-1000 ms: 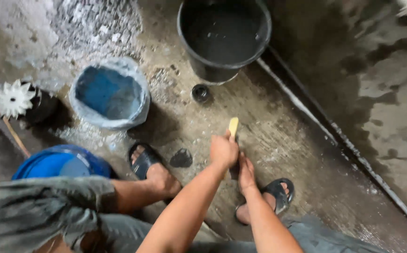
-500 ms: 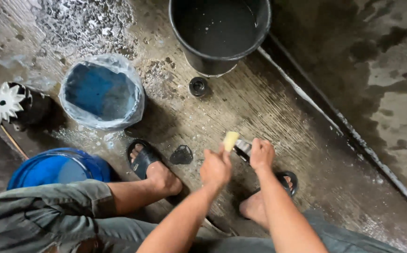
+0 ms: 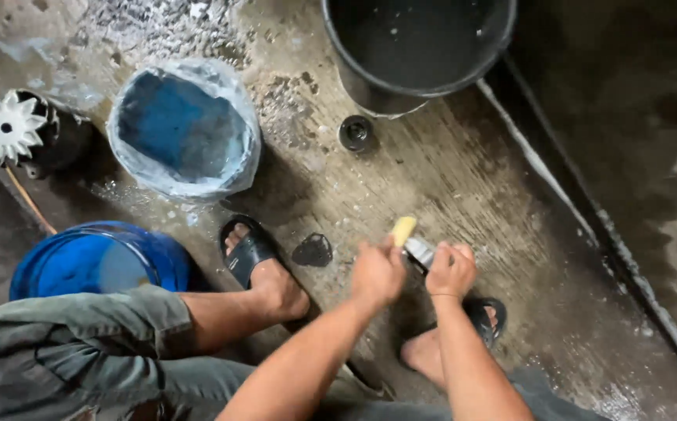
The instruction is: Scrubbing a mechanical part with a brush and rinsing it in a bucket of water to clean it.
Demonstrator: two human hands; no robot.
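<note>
I look down on a wet concrete floor [image 3: 463, 179], streaked with grit, which carries everything here. Far above my two grips stands a big black bucket [image 3: 420, 47], dark inside; well up and to their left sits a blue tub lined with a clear plastic bag [image 3: 182, 129], and further left, down low, a blue drum [image 3: 93, 261] beside my knee. A white toothed wheel on a dark body [image 3: 7, 125] lies far off to the left. A small black cap [image 3: 356, 132] rests on the floor between the bucket and my hands, and a dark flat scrap [image 3: 313, 251] lies just left of them.

My left hand [image 3: 377, 274] is clenched around a yellow-handled brush [image 3: 403, 231], its handle end poking up past the knuckles, I judge for a firm scrubbing angle. My right hand [image 3: 451, 270] is closed on a small shiny metal part [image 3: 419, 251], held just off the floor between both hands, close over my sandalled right foot [image 3: 483, 320]. The part looks grey and glossy; its shape I cannot make out.
</note>
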